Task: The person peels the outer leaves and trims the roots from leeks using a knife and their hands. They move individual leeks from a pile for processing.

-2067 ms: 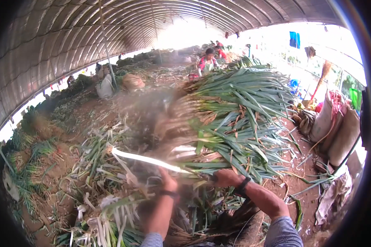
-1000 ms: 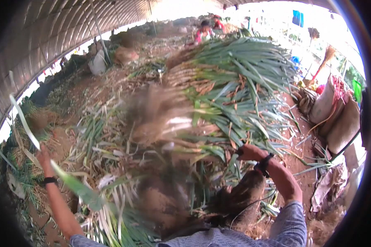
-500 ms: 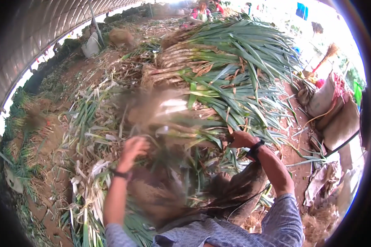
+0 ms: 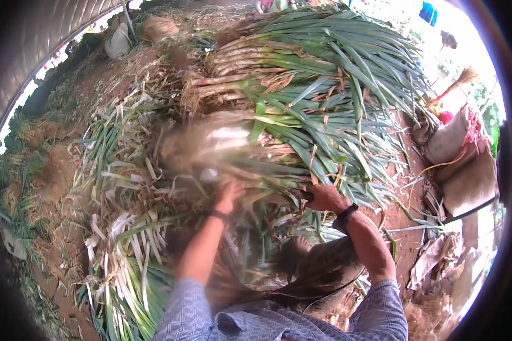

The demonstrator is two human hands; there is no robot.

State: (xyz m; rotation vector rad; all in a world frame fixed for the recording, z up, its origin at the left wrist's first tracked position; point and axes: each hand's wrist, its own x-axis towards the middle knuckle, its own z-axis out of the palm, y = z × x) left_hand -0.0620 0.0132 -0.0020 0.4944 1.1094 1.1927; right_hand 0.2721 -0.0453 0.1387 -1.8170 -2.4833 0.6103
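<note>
A big heap of leeks (image 4: pixel 318 85) lies ahead of me, white root ends to the left and green leaves to the right. At its near edge my right hand (image 4: pixel 327 199) is closed around the leaf part of a leek (image 4: pixel 284 183); a small dark piece shows at its fingertips, too unclear to name. My left hand (image 4: pixel 228 194) is at the paler stalk end of the same leek, against the heap. Its fingers are smeared, so their grip cannot be made out. Black bands circle both wrists.
Loose leeks (image 4: pixel 136 267) lie at the near left. Peeled leaves (image 4: pixel 119 136) litter the soil to the left. Sacks (image 4: pixel 452 136) and crumpled sheeting (image 4: pixel 435 258) line the right side. A white sack (image 4: pixel 118 42) stands at the far left; a person (image 4: pixel 273 5) is partly visible beyond the heap.
My left hand has moved right and slightly up, from over the loose leaves to the leek. The right hand has barely moved. The view has tilted down slightly.
</note>
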